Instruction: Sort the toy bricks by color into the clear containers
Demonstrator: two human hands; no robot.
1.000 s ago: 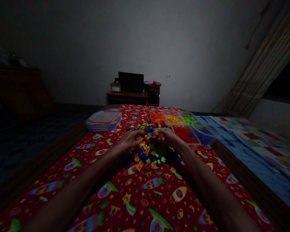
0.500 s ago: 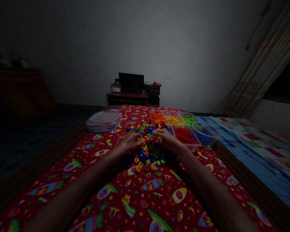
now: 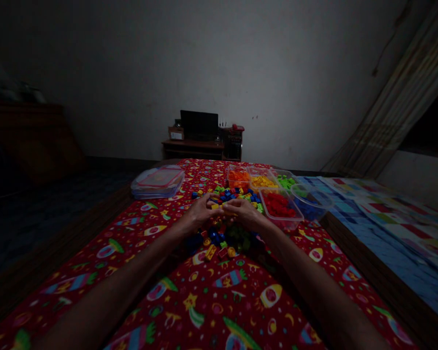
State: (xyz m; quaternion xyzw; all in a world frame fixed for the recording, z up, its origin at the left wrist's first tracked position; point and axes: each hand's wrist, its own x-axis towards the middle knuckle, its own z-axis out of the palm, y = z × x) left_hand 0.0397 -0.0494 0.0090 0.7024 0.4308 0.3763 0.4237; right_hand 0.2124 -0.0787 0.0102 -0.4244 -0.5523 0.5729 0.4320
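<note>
Over a heap of mixed toy bricks (image 3: 215, 237), my two hands meet with their fingertips nearly touching. My left hand (image 3: 200, 212) is closed on a yellow toy brick (image 3: 214, 206). Fingers of my right hand (image 3: 243, 212) are bent round another yellow piece, mostly hidden by them. Blue, green, red and yellow bricks lie under and around both hands. Closer to me, a yellow brick (image 3: 210, 252) and a red brick (image 3: 222, 253) lie at the heap's near edge.
Right of the heap stand clear tubs of sorted bricks: orange (image 3: 239, 178), yellow (image 3: 263, 182), green (image 3: 286, 182), red (image 3: 279, 205) and blue (image 3: 311, 200). Stacked lids (image 3: 157, 182) lie to the left. A red patterned cloth (image 3: 190, 311) covers the surface; a monitor (image 3: 199, 125) stands beyond.
My right hand has moved left and my left hand slightly inward, so their fingertips now come together above the heap. Both kept their yellow pieces.
</note>
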